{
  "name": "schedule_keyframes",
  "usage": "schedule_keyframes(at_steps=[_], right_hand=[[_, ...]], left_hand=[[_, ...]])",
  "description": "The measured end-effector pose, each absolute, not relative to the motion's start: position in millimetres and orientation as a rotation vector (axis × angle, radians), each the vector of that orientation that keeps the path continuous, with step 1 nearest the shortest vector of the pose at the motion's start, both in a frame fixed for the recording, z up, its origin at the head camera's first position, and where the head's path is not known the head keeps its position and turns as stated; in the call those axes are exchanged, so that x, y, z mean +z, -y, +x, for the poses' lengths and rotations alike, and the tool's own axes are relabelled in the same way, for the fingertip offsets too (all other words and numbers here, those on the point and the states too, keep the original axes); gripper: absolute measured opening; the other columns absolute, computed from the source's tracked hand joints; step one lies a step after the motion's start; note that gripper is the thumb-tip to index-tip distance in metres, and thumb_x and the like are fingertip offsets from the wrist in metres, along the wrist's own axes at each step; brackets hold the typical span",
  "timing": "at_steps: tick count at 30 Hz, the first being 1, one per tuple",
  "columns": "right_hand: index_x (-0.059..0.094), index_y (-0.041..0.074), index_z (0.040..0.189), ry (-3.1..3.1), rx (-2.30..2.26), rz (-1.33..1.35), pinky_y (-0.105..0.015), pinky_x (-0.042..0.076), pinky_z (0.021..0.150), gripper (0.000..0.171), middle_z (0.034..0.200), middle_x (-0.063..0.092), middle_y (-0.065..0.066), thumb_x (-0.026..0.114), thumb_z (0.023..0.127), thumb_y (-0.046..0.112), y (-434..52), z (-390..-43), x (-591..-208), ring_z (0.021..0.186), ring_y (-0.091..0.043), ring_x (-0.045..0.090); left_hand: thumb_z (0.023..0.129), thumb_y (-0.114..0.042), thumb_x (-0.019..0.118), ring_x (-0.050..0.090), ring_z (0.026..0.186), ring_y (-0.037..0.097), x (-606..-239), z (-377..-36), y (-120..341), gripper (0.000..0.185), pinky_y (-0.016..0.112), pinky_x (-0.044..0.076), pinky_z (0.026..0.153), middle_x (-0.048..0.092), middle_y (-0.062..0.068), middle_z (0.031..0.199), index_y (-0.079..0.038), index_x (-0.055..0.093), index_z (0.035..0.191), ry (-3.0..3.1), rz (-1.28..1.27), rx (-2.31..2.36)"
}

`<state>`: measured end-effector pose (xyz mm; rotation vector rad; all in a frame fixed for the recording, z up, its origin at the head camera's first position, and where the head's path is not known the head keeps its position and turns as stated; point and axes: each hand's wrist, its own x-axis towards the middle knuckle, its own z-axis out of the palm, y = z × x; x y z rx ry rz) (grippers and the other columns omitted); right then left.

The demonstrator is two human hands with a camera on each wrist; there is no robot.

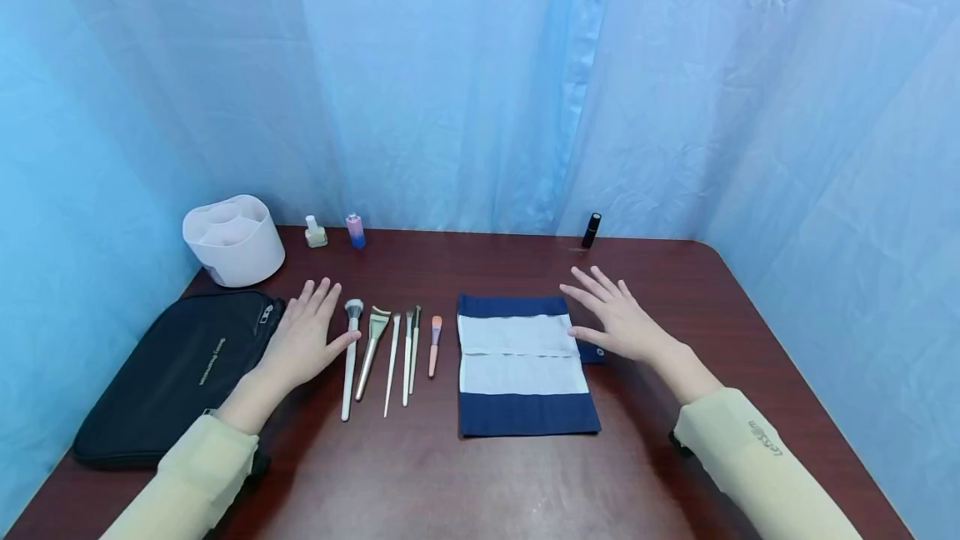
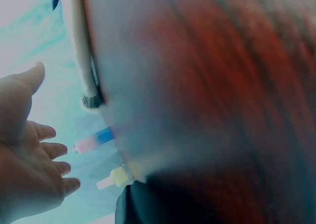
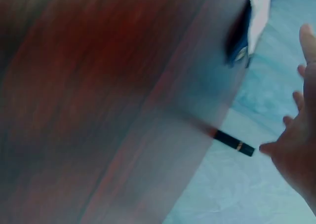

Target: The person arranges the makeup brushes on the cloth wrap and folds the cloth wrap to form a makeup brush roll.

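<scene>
My left hand, fingers spread and nothing held, hovers between a black zip case and a row of makeup brushes. Nearest its thumb lies a large powder brush; then come a fan-shaped brush, several slim brushes and a short pink-handled brush. In the right half, a navy and white fabric brush roll lies unfolded. My right hand is spread over its right edge, near the snap tab, holding nothing. Both wrist views show extended fingers above the table.
A white divided organizer stands at the back left. Beside it are a nail polish bottle and a pink-blue bottle. A black lipstick-like tube stands at the back right. Blue curtains enclose the brown table.
</scene>
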<state>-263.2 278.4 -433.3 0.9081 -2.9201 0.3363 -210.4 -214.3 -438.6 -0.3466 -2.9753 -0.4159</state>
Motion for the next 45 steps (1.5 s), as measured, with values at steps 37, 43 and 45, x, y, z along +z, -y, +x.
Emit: schedule_keyframes(at_steps=[37,43,45], right_hand=[[0.039,0.026,0.144,3.12,0.449,1.261,-0.062,0.018,0.108,0.076,0.154,0.028,-0.002,0.061,0.081,0.061,-294.3,-286.5,-454.4,0.141,-0.029,0.022],[0.04,0.025,0.144,3.131,0.487,1.281,-0.063,0.017,0.108,0.077,0.153,0.028,-0.003,0.065,0.079,0.058,-294.6,-287.2,-449.6,0.14,-0.029,0.023],[0.041,0.024,0.144,3.134,0.494,1.285,-0.063,0.016,0.107,0.077,0.153,0.028,-0.003,0.065,0.079,0.057,-295.5,-287.1,-449.0,0.14,-0.029,0.023]], left_hand=[[0.081,-0.007,0.065,0.055,0.079,0.024,-440.8,-229.8,212.2,0.038,0.032,0.047,0.063,0.061,0.019,0.1,-0.002,0.062,0.118,3.065,-0.3,-0.966],[0.084,-0.005,0.062,0.053,0.07,0.02,-429.4,-232.0,211.5,0.039,0.03,0.046,0.059,0.06,0.015,0.091,0.0,0.056,0.123,2.975,-0.313,-1.117],[0.084,-0.004,0.062,0.053,0.071,0.02,-424.0,-233.5,209.2,0.04,0.03,0.046,0.06,0.061,0.015,0.093,-0.001,0.055,0.123,2.924,-0.334,-1.158]])
